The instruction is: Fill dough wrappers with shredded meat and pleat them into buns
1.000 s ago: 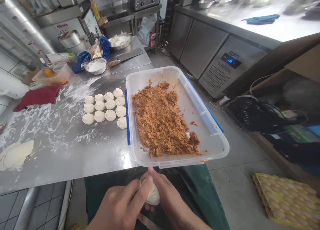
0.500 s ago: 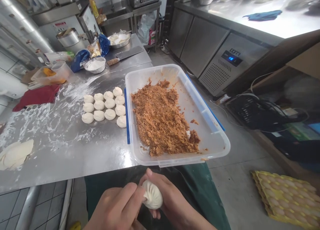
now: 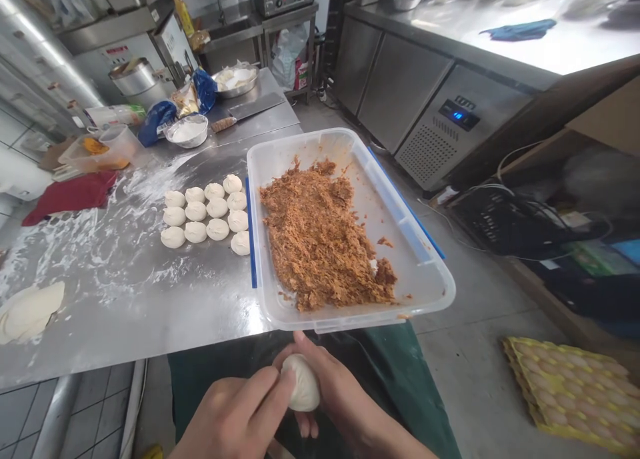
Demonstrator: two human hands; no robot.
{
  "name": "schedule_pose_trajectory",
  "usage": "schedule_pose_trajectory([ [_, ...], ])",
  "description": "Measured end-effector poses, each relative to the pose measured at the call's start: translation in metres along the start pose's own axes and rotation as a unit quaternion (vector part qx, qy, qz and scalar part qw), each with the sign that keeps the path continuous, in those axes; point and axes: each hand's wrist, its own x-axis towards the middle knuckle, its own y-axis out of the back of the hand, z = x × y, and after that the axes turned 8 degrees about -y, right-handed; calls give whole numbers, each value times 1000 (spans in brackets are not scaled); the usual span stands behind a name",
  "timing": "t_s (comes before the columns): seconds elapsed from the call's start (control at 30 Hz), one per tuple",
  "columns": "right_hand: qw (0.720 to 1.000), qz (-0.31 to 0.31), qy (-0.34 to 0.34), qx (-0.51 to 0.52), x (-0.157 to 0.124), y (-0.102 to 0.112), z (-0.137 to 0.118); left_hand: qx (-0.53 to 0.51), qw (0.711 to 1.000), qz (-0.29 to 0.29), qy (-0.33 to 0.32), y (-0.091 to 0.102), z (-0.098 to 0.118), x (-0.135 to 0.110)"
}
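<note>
A pleated white dough bun sits between both hands, low in front of a green apron, below the table edge. My right hand cups it from underneath and the right. My left hand pinches its top with thumb and fingers. Just above the hands, a clear plastic tub holds brown shredded filling and overhangs the steel table. Left of the tub, several finished buns lie in rows on the floured steel table.
Flat dough pieces lie at the table's left edge. A red cloth, tubs, a flour bowl and a cleaver stand at the back. Steel counters run along the right. Yellow egg trays lie on the floor.
The bun has been turned in my hands, its pleated top showing half a second ago, and now my left fingers pinch it again. The view shifted slightly.
</note>
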Motion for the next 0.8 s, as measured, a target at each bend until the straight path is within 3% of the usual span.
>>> schedule_pose_trajectory([
  [0.1,1000,-28,0,-3,-1,0,-1,-9,1000,-8,27,2,1,0],
  [0.17,1000,-10,16,-3,0,-1,-1,-3,999,0,41,1,2,-1],
  [0.23,1000,0,19,-1,0,-1,-1,5,1000,9,27,-1,3,-2],
  [0.37,999,-38,1,-3,-2,-2,-2,8,1000,18,18,0,3,-2],
  [0.53,1000,19,16,-9,-1,-4,-1,-1,999,7,44,2,6,-2],
  [0.6,1000,8,12,-21,-1,-4,0,-23,999,11,46,0,7,-4],
  [0.8,1000,-14,5,12,1,-5,4,-149,976,35,158,-9,12,-13],
])
